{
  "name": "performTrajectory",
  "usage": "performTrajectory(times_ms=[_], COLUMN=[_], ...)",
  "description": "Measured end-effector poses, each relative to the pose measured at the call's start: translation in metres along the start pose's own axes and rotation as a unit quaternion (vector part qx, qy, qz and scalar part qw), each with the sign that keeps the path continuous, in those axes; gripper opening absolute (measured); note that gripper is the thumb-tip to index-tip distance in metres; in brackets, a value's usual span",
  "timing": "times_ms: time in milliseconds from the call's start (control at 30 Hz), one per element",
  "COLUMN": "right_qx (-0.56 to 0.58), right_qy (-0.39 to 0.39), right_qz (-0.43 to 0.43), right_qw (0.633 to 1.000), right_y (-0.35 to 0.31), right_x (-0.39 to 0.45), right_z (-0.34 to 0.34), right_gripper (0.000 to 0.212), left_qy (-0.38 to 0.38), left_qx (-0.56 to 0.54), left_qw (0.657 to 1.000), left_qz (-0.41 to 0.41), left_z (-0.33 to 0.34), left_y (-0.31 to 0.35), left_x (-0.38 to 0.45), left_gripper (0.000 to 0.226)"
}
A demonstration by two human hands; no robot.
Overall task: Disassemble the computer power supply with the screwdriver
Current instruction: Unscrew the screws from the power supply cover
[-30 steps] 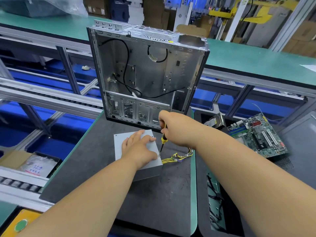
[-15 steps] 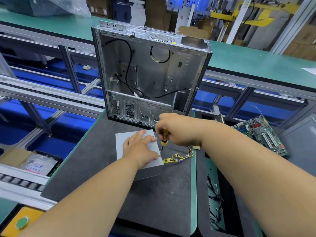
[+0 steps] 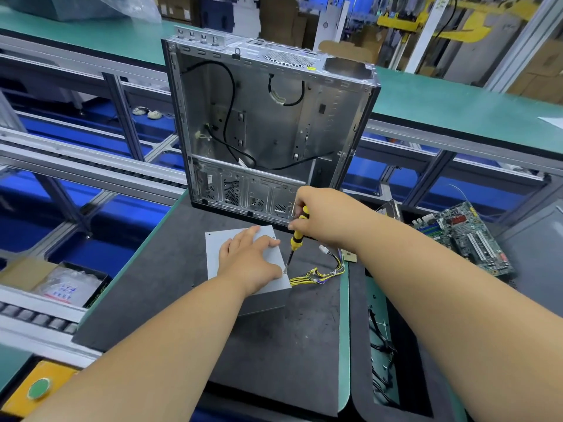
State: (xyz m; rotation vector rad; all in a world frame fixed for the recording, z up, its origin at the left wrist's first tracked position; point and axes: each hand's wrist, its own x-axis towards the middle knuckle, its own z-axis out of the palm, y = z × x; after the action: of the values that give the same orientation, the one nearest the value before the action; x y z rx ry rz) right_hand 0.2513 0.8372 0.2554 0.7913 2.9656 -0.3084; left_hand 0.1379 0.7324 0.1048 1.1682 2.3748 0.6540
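Note:
A grey power supply box [image 3: 214, 257] lies flat on the dark mat [image 3: 274, 345]. My left hand [image 3: 248, 258] rests on its top with straight fingers, pressing it down. My right hand [image 3: 323, 217] grips a yellow-and-black screwdriver [image 3: 297, 231], held nearly upright. Its tip touches the box's top near the right front corner. A bundle of yellow and black wires [image 3: 320, 271] comes out of the box's right side and lies on the mat.
An empty open computer case [image 3: 268, 129] stands upright just behind the box. A green motherboard [image 3: 466, 236] lies at the right. A recessed bin with cables [image 3: 380, 345] is at the lower right. Roller conveyor rails [image 3: 76, 166] run along the left.
My right hand has shifted a little on the screwdriver handle, more of which shows now. The tip stays at the same corner and my left hand stays on the box.

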Motion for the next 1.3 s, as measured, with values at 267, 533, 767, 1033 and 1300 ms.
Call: performTrajectory(times_ms=[267, 533, 767, 1033, 1300], right_qx=[-0.039, 0.106, 0.037, 0.119, 0.059], right_qy=[0.054, 0.024, 0.046, 0.039, 0.056], right_qz=[0.053, 0.035, 0.041, 0.030, 0.027], right_qw=[0.996, 0.994, 0.997, 0.992, 0.996], right_y=[0.005, 0.007, 0.004, 0.004, 0.006], right_x=[-0.013, -0.012, -0.015, -0.015, -0.016], right_z=[0.015, 0.012, 0.012, 0.009, 0.011], right_gripper=[0.040, 0.015, 0.036, 0.009, 0.022], left_qy=[-0.001, 0.000, -0.002, 0.002, -0.001], left_qx=[-0.003, 0.005, 0.008, 0.008, 0.014], left_qw=[1.000, 1.000, 1.000, 1.000, 1.000], left_qz=[0.000, 0.000, 0.002, 0.005, 0.000], left_z=[0.000, -0.001, -0.002, -0.002, -0.002], left_y=[-0.001, 0.001, 0.001, 0.002, 0.002], left_x=[0.000, 0.000, -0.001, -0.002, -0.001], left_gripper=[0.062, 0.061, 0.061, 0.059, 0.060])
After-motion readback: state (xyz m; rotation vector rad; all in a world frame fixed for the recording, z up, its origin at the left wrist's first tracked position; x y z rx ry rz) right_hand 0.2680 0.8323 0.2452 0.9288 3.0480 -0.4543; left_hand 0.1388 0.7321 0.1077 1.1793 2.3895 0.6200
